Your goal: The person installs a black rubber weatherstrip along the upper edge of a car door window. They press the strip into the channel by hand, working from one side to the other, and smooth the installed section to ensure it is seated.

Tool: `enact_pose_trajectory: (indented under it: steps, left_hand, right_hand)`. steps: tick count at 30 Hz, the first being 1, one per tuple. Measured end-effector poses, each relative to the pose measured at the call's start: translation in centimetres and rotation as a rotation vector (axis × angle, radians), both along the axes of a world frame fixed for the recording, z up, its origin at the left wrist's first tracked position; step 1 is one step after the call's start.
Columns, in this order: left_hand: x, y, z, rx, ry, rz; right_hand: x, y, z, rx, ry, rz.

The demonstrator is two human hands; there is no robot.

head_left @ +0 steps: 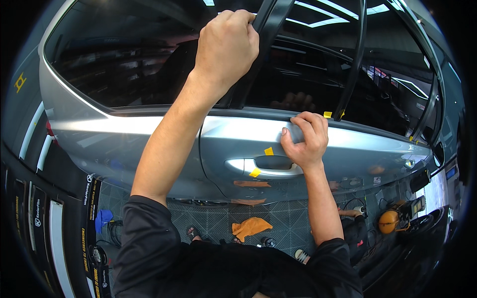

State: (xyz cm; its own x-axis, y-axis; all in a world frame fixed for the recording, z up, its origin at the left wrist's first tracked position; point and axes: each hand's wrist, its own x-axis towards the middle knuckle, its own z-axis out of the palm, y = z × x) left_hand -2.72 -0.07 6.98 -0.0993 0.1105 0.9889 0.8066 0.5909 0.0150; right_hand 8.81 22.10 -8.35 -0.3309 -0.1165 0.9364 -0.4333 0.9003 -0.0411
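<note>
A silver-grey car's side fills the upper view, with a door (pixel 228 130) and dark side windows (pixel 308 74). My left hand (pixel 228 42) is raised high against the dark window pillar (pixel 258 54), its fingers closed. Whatever it may hold is hidden behind the knuckles. My right hand (pixel 309 136) rests on the door just below the window trim, fingers bent over the metal and thumb apart, holding nothing visible. Under it, to the left, is the door handle (pixel 285 172). Yellow tape pieces (pixel 269 151) stick to the door near the handle and along the window trim.
An orange cloth (pixel 251 228) lies on the dark tiled floor (pixel 208 218) below the car. Another person's arm (pixel 351 213) shows at lower right, near an orange-and-black machine (pixel 388 221). A blue item (pixel 103 218) and cables sit at lower left, beside black banners (pixel 89 213).
</note>
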Motion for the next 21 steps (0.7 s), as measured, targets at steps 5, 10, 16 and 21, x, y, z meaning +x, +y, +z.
enact_pose_trajectory:
  steps: [5,10,16,21]
  left_hand:
    - [0.5,-0.7,0.7,0.042,-0.067,0.048]
    - [1.7,-1.4,0.7,0.219,-0.186,-0.132]
    - [6.6,-6.0,-4.1,0.406,-0.504,-0.599]
    - [11.9,-8.5,-8.7,0.536,-0.857,-1.083]
  right_hand:
    - [-0.1,0.0,0.1,0.005,0.021,0.005]
    - [-0.1,0.1,-0.2,-0.003,0.017,0.002]
    - [-0.2,0.3,-0.2,-0.012,0.026,-0.005]
    - [1.3,-2.6,1.7,-0.445,-0.047,0.271]
